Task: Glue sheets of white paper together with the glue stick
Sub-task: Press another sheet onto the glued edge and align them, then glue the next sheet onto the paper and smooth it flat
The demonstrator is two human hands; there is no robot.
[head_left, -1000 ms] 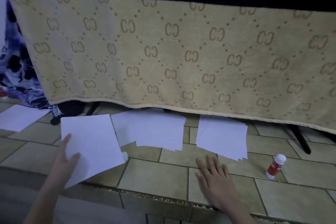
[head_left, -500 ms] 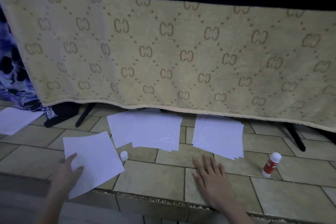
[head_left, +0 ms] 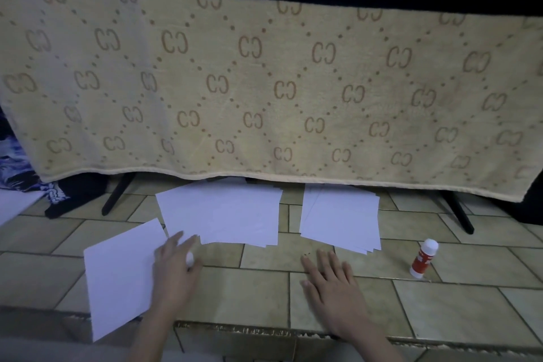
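No gluing can be seen to be under way, and the task is judged to be at an early or between-sheets stage: the red glue stick with a white end point(head_left: 423, 258) is stood untouched on the beige tiled floor point(head_left: 458, 300), well apart to the right of both hands. A single white paper sheet point(head_left: 120, 276) is laid at the near left, its near corner hanging over the floor's front step edge point(head_left: 241, 329). The left hand point(head_left: 173, 270) is placed at that sheet's right edge, fingers loosely spread toward a small white cap point(head_left: 189, 258) lying by them; whether the cap is gripped cannot be told. The right hand point(head_left: 332, 282) is laid flat on the tiles, fingers straight, with nothing held. Beyond the hands, a fanned middle pile of white sheets point(head_left: 223, 214) and a right pile of white sheets point(head_left: 340, 220) are left to be joined. Open tile is offered between the hands and toward the stick; room is bounded in front by the step edge and behind by the beige patterned towel point(head_left: 264, 91) hung over black stand legs point(head_left: 458, 211).
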